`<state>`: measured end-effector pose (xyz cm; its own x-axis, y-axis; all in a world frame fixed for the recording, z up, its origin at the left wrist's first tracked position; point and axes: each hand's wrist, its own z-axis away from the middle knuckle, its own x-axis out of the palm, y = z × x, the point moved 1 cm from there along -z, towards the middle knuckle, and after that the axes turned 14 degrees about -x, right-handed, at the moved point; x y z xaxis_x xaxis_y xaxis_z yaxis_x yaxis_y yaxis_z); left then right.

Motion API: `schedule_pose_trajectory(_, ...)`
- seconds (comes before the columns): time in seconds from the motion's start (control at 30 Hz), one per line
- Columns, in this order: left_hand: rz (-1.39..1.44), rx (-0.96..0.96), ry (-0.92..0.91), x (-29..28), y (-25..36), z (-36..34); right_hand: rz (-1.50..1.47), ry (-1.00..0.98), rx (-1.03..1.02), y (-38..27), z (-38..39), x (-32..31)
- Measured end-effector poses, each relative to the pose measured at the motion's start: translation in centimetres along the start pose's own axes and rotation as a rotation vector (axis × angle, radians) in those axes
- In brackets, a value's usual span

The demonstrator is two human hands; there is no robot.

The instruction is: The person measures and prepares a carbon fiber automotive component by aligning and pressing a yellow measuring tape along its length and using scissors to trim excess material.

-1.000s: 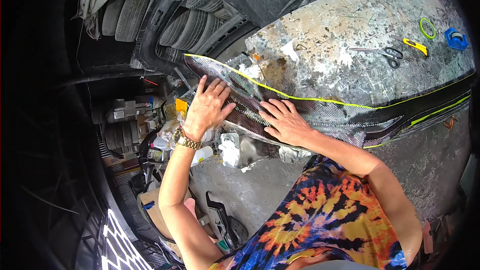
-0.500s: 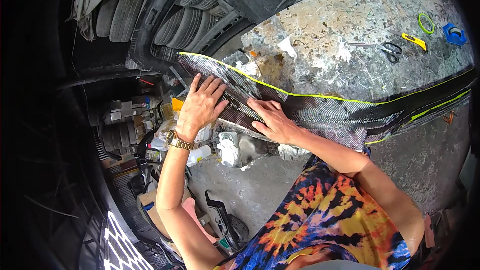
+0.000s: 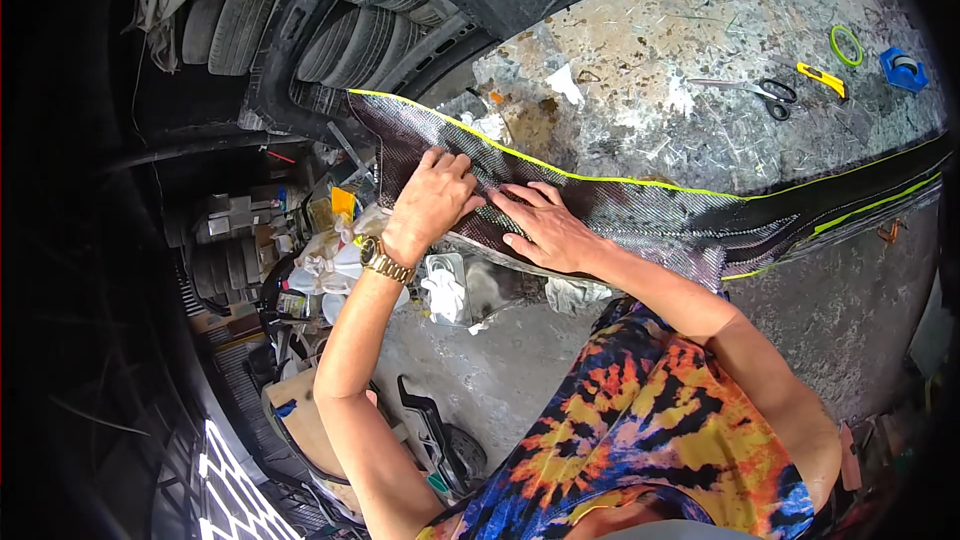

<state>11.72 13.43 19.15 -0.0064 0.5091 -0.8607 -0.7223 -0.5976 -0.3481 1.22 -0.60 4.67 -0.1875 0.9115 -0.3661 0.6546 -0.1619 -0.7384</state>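
Observation:
A long, curved black part lies along the table's near edge, covered in shiny woven carbon-fibre cloth (image 3: 650, 220) with yellow tape (image 3: 620, 178) along its far edge. On the wider left end, my left hand (image 3: 435, 202) has its fingers curled together against the cloth; the fingertips are partly hidden. Close beside it on the right, my right hand (image 3: 548, 230) rests flat with the fingers spread, pressing on the same cloth and holding nothing. The cloth's lower right corner (image 3: 710, 265) hangs loose with a frayed edge.
On the stained table (image 3: 640, 70) lie scissors (image 3: 765, 92), a yellow utility knife (image 3: 822, 80), a green tape roll (image 3: 846, 45) and a blue tape dispenser (image 3: 904, 70). Tyres (image 3: 345, 45) stack at the far left. A white rag (image 3: 445, 292) and bottles sit below the part.
My left hand has slid right, nearer the right hand, and its fingers have gone from stretched flat to curled. The right hand stays nearly in place, its fingers more spread. The view has shifted slightly.

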Motion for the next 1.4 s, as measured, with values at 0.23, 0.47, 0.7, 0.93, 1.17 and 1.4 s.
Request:
schedule_pose_trajectory(0.23,0.011,0.033,0.070,0.7,0.2,-0.2,0.001,0.007,0.007,0.6,0.1,0.1)
schedule_pose_trajectory(0.47,-0.016,0.007,0.077,1.3,0.3,-0.3,0.083,-0.080,-0.048,1.1,-0.7,0.0)
schedule_pose_trajectory(0.7,0.007,-0.005,0.075,1.5,0.2,-0.1,0.043,0.180,0.006,2.7,-3.0,-3.7)
schedule_pose_trajectory(0.93,0.016,0.009,0.110,1.7,0.2,-0.3,-0.084,-0.334,0.289,3.2,-5.6,-3.3)
schedule_pose_trajectory(1.17,0.001,0.024,0.079,2.0,-0.5,-0.5,-0.069,-0.411,0.345,3.3,-5.9,-2.6)
schedule_pose_trajectory(1.4,-0.041,-0.041,0.054,0.3,-3.0,-0.8,-0.125,-0.422,0.360,3.6,-6.0,-2.5)
